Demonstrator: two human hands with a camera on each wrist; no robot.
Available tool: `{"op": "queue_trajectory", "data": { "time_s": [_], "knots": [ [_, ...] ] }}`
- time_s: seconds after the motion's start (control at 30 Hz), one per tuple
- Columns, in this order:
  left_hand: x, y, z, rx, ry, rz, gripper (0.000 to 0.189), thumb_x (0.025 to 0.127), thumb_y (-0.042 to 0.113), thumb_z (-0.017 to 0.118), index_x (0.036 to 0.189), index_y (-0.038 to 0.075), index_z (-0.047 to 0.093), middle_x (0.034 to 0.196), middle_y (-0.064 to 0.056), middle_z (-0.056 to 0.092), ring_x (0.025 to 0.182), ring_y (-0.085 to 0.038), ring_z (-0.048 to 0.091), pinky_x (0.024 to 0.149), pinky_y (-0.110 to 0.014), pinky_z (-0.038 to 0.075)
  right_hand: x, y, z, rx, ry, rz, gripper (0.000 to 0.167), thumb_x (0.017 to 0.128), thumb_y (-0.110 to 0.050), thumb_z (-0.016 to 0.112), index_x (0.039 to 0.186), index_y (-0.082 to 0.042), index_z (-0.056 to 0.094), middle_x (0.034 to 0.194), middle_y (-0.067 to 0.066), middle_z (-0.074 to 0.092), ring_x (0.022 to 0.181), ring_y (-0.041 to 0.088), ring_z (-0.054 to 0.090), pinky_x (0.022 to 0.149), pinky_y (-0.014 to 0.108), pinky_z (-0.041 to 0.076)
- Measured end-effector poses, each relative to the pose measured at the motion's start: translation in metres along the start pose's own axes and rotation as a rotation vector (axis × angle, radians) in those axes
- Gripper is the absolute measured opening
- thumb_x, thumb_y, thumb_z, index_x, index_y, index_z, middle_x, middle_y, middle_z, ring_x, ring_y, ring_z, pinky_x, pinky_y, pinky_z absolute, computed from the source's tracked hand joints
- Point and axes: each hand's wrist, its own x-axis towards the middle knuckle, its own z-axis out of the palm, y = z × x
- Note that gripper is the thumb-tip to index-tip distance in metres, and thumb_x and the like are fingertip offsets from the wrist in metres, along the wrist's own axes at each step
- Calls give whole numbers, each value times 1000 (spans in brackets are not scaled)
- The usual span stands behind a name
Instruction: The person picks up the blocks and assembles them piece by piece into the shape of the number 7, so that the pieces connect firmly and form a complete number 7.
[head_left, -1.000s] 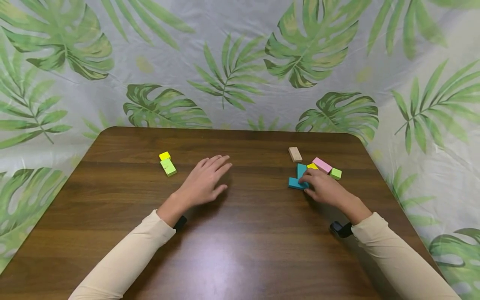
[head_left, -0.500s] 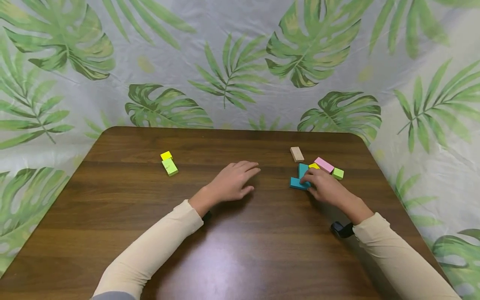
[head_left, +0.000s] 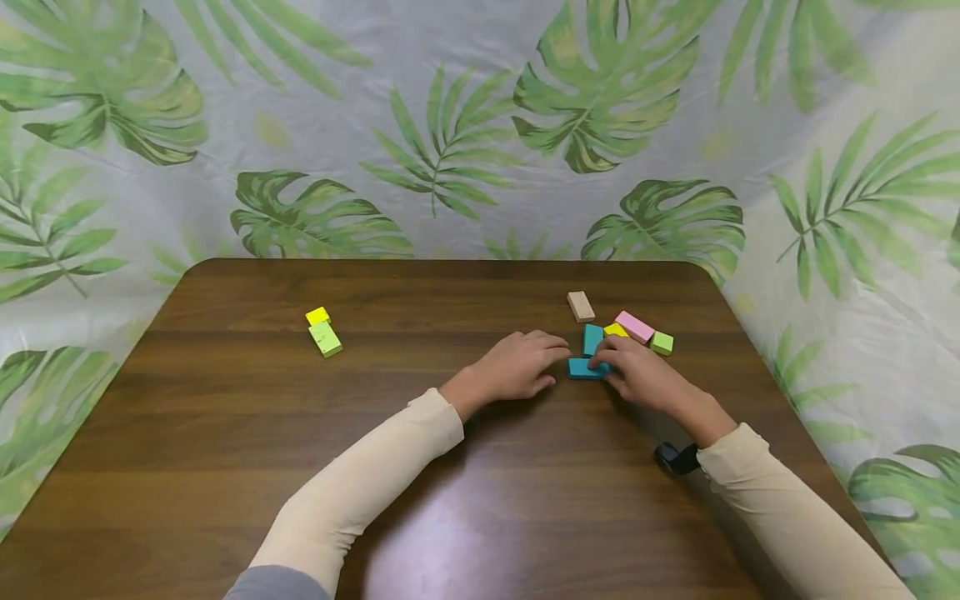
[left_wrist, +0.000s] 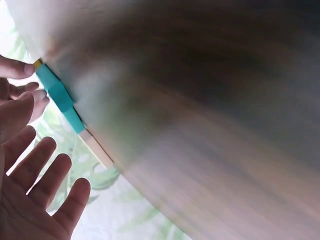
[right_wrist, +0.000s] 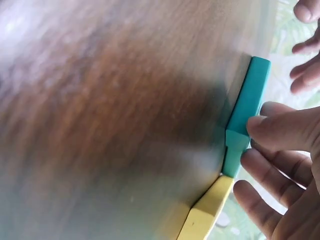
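The left arm stretches rightward over a brown table (head_left: 225, 417); the left hand (head_left: 517, 367), fingers loosely spread, is just beside the left end of the near teal block (head_left: 582, 369). The right hand (head_left: 641, 372) pinches that block's right end with thumb and finger. The far teal block (head_left: 592, 338) lies directly behind it.

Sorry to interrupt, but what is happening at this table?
A person's right hand appears to pinch the nearer blue block. The left hand, holding nothing, is near its left end. A second blue block lies just behind; a yellow block and a green block lie off to the left.
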Motion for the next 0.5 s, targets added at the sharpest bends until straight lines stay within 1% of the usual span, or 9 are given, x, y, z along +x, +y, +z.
{"op": "queue_trajectory", "data": {
  "time_s": [0.2,0.37,0.5],
  "knots": [
    [18,8,3,-4,-28,17,48,98,29,62,144,17,53,147,0,55,134,-19,52,101,-38,50,-7,5,-11,-5,17,45,22,84,3,71,105,-3,72,111,16,65,106,33,61,93,51,51],
    [30,11,5,-1,-44,32,47,98,27,62,143,15,54,146,0,55,133,-19,53,102,-37,50,-14,12,-20,-44,36,66,26,81,3,75,106,-4,73,112,16,64,107,35,59,94,52,50],
    [38,14,5,-3,-56,48,47,98,28,62,143,15,55,146,-1,56,133,-20,53,102,-37,50,-19,17,-23,-65,38,71,28,80,3,76,108,-3,72,116,19,63,108,39,57,94,53,50]
  ]
}}
